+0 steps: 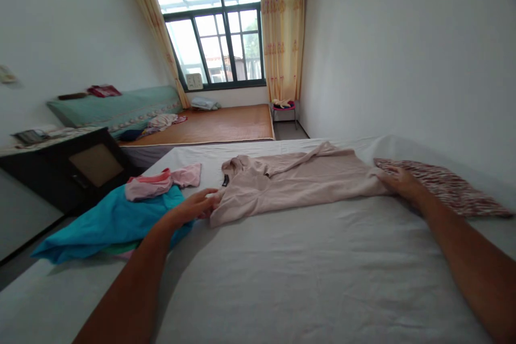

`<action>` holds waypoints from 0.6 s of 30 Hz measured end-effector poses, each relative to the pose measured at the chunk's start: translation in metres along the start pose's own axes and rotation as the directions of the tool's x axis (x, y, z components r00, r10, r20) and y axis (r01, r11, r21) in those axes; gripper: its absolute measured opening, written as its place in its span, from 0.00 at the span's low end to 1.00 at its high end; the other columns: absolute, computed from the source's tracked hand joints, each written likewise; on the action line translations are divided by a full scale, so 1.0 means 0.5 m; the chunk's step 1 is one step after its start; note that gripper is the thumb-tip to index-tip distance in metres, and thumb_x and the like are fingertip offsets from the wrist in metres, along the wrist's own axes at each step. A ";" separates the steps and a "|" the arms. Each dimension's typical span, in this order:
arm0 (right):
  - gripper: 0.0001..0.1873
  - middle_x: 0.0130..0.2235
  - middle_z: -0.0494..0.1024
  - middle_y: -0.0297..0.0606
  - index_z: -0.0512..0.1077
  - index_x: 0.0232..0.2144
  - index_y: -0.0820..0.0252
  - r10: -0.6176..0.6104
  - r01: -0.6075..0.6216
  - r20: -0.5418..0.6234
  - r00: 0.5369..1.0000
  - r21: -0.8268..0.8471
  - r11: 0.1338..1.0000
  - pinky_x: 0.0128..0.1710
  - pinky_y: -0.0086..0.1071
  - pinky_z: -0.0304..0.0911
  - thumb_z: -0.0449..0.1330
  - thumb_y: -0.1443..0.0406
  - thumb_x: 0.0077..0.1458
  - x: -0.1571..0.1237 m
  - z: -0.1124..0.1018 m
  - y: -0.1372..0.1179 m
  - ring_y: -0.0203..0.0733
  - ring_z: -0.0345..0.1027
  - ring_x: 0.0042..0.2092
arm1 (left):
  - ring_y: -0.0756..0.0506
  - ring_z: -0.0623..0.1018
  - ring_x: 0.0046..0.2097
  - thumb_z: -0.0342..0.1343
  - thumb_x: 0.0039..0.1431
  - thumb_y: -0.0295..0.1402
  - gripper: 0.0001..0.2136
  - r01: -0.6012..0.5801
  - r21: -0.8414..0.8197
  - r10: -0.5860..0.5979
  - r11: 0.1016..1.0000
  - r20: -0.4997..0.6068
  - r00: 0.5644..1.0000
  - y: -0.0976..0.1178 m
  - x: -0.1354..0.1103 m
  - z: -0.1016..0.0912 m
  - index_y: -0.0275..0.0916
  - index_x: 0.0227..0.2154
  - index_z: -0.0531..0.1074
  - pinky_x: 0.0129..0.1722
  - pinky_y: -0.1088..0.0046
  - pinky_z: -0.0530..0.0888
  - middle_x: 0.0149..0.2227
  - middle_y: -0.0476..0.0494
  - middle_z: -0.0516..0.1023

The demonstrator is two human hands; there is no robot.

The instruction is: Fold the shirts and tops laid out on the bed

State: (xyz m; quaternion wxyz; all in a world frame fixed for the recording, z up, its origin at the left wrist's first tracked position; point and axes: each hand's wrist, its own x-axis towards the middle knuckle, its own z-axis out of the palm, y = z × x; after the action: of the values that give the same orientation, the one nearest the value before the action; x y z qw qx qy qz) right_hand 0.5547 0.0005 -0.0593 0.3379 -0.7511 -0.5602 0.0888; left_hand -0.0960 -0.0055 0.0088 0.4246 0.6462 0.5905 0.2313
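A pale pink-beige shirt [298,180] lies spread flat across the white bed sheet [306,269], collar end to the left. My left hand [199,204] reaches to the shirt's left shoulder edge and its fingers pinch the fabric there. At the shirt's right hem, my right hand [399,180] rests with its fingers curled onto the cloth. Both forearms stretch out over the sheet.
A turquoise garment [108,223] with a pink one [161,181] on top lies in a pile at the bed's left edge. A red-and-white patterned cloth [443,185] lies at the right. A dark cabinet [72,169] stands left of the bed, a second bed and window beyond.
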 end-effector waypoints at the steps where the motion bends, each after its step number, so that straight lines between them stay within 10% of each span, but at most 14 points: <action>1: 0.32 0.45 0.77 0.58 0.66 0.54 0.70 0.025 -0.025 0.020 0.999 -0.001 1.000 0.39 0.37 0.66 0.57 0.53 0.53 -0.005 -0.003 0.002 0.52 0.73 0.42 | 0.42 0.78 0.35 0.56 0.49 0.55 0.31 -0.020 0.150 0.021 0.989 -0.004 1.000 0.003 -0.003 0.002 0.37 0.50 0.69 0.34 0.70 0.73 0.35 0.42 0.79; 7: 0.26 0.56 0.70 0.48 0.65 0.54 0.60 -0.127 0.117 -0.154 0.980 -0.071 0.991 0.55 0.44 0.58 0.53 0.57 0.55 -0.015 0.016 -0.018 0.53 0.64 0.55 | 0.39 0.77 0.42 0.55 0.51 0.52 0.29 -0.160 0.550 0.193 0.820 -0.001 0.981 0.020 0.007 0.055 0.43 0.53 0.70 0.42 0.70 0.70 0.41 0.42 0.79; 12: 0.25 0.57 0.69 0.46 0.65 0.55 0.59 -0.187 0.176 -0.182 0.965 -0.075 0.982 0.57 0.46 0.57 0.49 0.58 0.57 -0.008 0.035 -0.028 0.52 0.64 0.56 | 0.39 0.74 0.51 0.52 0.55 0.48 0.25 -0.294 0.364 0.328 0.884 -0.034 0.944 0.030 0.028 0.094 0.42 0.53 0.71 0.52 0.67 0.67 0.50 0.43 0.76; 18: 0.18 0.47 0.77 0.42 0.73 0.42 0.55 -0.140 0.145 -0.133 0.981 0.033 0.989 0.53 0.42 0.61 0.51 0.55 0.55 -0.016 -0.048 -0.026 0.52 0.69 0.50 | 0.38 0.74 0.51 0.59 0.50 0.49 0.24 -0.282 0.215 0.241 0.935 0.197 0.950 0.025 0.017 0.010 0.39 0.45 0.77 0.54 0.66 0.66 0.48 0.42 0.78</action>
State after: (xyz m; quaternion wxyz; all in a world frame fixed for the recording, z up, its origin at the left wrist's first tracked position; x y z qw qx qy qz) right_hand 0.5541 -0.0147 -0.0354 0.3952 -0.7059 -0.5872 0.0271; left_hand -0.0833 0.0018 0.0144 0.3567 0.7829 0.4847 0.1577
